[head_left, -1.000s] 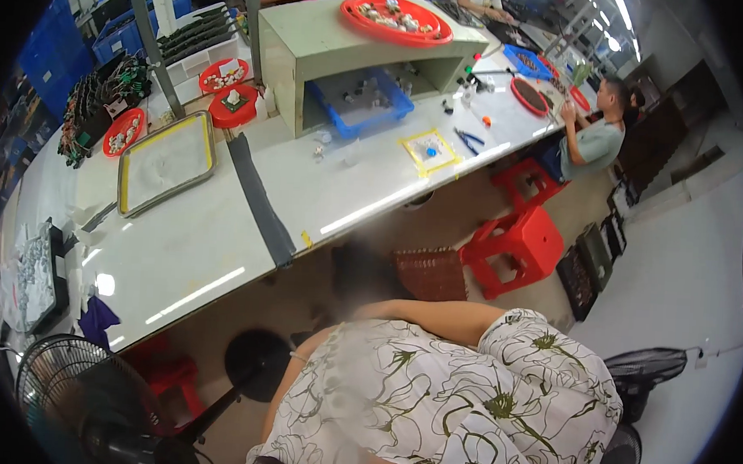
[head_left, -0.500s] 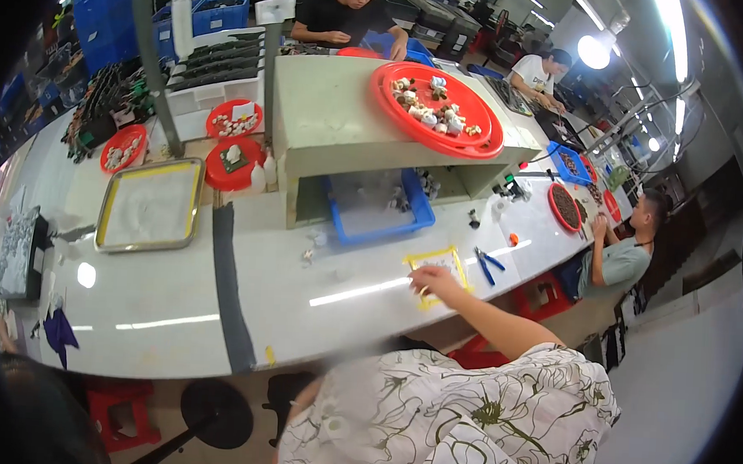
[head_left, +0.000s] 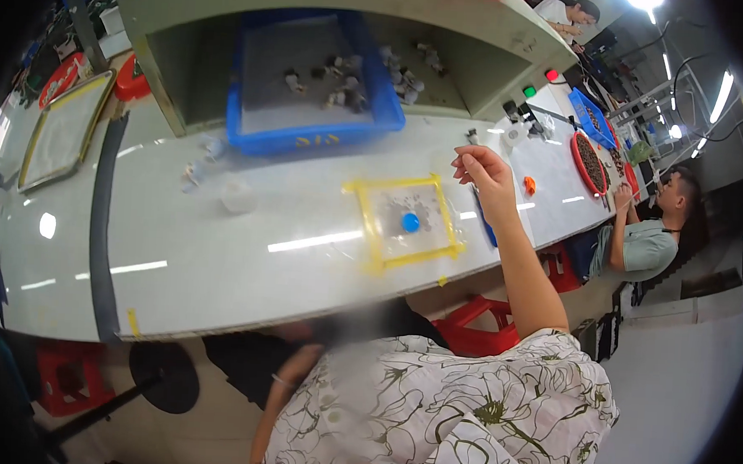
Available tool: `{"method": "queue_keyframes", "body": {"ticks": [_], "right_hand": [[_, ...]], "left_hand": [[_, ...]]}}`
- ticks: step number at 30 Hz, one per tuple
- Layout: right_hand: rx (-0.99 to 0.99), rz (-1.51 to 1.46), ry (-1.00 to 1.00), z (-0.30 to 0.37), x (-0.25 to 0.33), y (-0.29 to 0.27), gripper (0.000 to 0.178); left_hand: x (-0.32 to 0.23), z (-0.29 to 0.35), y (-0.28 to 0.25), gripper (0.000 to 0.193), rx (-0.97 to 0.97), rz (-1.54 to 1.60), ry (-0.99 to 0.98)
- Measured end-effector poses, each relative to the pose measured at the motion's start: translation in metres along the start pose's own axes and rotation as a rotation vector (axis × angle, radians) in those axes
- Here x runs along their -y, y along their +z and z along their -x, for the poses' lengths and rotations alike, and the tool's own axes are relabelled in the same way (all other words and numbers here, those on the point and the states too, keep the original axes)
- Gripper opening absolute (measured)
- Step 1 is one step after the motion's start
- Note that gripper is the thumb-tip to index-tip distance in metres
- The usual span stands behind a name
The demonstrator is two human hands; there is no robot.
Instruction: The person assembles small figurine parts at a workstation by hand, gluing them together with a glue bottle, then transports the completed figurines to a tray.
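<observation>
My right hand [head_left: 485,177] is raised above the table beside a taped sheet. Its fingers curl in toward the thumb; whatever lies between them, if anything, does not show. Just beyond the fingertips stands a small dark-and-grey piece [head_left: 472,136]. A round blue piece [head_left: 411,223] sits on the clear sheet, framed with yellow tape [head_left: 376,247], among small grey specks. The blue-handled pliers [head_left: 486,217] are partly covered by my right forearm. My left forearm [head_left: 290,383] hangs below the table's front edge, its hand blurred and mostly hidden.
A blue tray [head_left: 316,143] with several small figures stands in the green shelf [head_left: 166,70]. An orange piece [head_left: 529,186] and a red tray of brown bits [head_left: 588,163] lie to the right. A metal tray [head_left: 66,136] lies left. A co-worker [head_left: 652,242] sits at right.
The view has come closer to the shelf and table. My right hand has left the taped sheet, moving away and to the right, and the blue round piece now shows there.
</observation>
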State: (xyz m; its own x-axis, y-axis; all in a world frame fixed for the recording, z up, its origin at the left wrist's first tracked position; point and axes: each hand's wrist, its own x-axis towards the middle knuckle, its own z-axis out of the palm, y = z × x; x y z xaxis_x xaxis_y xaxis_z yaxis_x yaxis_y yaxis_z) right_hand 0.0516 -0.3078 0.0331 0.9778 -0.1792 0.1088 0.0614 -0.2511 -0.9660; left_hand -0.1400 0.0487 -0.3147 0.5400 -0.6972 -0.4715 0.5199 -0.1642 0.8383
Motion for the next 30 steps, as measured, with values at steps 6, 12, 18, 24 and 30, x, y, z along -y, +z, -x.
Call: {"method": "queue_keyframes", "body": {"ticks": [6, 12, 18, 24, 30], "right_hand": [[-0.184, 0.149, -0.088, 0.077, -0.037, -0.094, 0.018], [-0.226, 0.643, -0.231, 0.114, -0.066, -0.116, 0.047], [-0.231, 0.837, -0.366, 0.103, -0.075, -0.11, 0.06], [-0.147, 0.821, -0.408, 0.093, -0.083, -0.12, 0.044], [-0.285, 0.71, -0.4, 0.087, -0.1, -0.12, 0.034]], "left_hand": [[-0.108, 0.022, 0.047, 0.015, -0.497, -0.652, 0.201], [-0.217, 0.065, 0.098, 0.007, -0.893, -0.803, 0.857], [-0.282, 0.049, 0.085, 0.009, -1.299, -1.079, 1.016], [-0.284, 0.022, 0.059, 0.012, -1.387, -0.978, 0.839], [-0.274, 0.018, 0.05, 0.012, -1.479, -1.165, 0.858]]}}
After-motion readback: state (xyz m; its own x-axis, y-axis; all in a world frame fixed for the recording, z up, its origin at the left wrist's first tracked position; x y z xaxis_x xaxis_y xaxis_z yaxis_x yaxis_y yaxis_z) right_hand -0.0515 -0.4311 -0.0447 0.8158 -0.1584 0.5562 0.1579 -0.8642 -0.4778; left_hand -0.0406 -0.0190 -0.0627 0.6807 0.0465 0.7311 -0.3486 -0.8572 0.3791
